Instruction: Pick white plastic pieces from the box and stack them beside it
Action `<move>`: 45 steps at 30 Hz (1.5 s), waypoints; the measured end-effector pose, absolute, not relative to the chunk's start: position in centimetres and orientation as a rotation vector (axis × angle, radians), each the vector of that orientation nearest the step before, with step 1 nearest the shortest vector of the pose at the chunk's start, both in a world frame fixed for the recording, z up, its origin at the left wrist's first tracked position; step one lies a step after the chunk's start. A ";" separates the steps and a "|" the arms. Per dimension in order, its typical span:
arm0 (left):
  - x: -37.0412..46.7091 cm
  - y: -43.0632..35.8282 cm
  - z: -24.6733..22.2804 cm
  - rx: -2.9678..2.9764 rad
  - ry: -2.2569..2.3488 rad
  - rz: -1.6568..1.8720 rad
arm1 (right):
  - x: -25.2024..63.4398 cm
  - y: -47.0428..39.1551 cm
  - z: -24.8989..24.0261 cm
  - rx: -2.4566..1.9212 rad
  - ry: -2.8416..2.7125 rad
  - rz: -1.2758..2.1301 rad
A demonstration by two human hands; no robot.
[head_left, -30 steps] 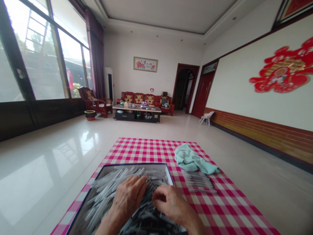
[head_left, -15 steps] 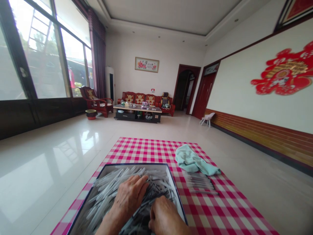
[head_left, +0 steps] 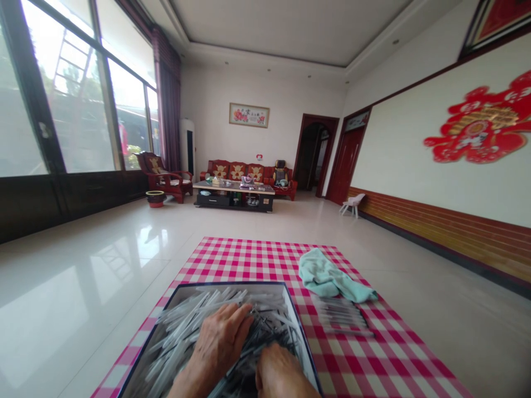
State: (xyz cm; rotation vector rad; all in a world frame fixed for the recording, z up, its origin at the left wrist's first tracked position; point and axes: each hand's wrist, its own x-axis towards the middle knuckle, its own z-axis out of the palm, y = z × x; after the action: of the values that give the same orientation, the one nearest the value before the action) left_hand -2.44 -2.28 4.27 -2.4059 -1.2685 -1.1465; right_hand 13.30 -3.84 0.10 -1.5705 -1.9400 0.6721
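A blue-edged white box [head_left: 305,348] holds a heap of translucent plastic tubes [head_left: 182,331] that look like pen barrels, with thin dark pieces [head_left: 265,326] mixed in at its right side. My left hand [head_left: 222,340] lies over the middle of the heap, fingers bent together and their tips partly hidden among the pieces. Close to the box's right wall, my right hand [head_left: 280,370] reaches down with curled fingers into the dark pieces. What either hand grips is hidden. Right of the box, a row of slim clear pens [head_left: 342,316] with dark ends lies on the cloth, slightly blurred.
A pink-and-white checked tablecloth [head_left: 249,257] covers the table. Behind the pens lies a crumpled mint-green cloth [head_left: 327,276]. Across the tiled floor stand a low coffee table [head_left: 232,199], a red wooden sofa [head_left: 236,168] and a small chair [head_left: 352,204].
The whole view has shifted slightly, with the scene sitting a little lower. My right hand has moved slightly within the heap. My left hand stays nearly in place.
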 end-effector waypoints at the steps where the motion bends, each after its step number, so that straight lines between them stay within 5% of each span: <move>1: -2.4 -2.3 4.2 -2.406 -1.265 -1.150 | 13.4 -4.0 -0.1 -1.553 -1.921 0.666; 9: -2.3 -2.3 4.3 -2.420 -1.256 -1.131 | 15.2 -5.5 3.4 -1.710 -2.065 0.497; 24: -1.1 -2.3 5.2 -2.531 -1.230 -1.194 | 14.8 -1.5 5.7 -0.950 -1.160 1.285; 45: -1.0 -2.4 5.5 -2.745 -1.345 -1.276 | 14.6 -2.0 6.2 -0.885 -1.286 1.220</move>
State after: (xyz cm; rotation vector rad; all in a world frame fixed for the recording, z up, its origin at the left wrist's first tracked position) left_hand -1.02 -2.37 5.52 -2.7450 -1.3445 -1.2764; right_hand 14.61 -2.01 6.22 -0.8849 -1.2865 1.2197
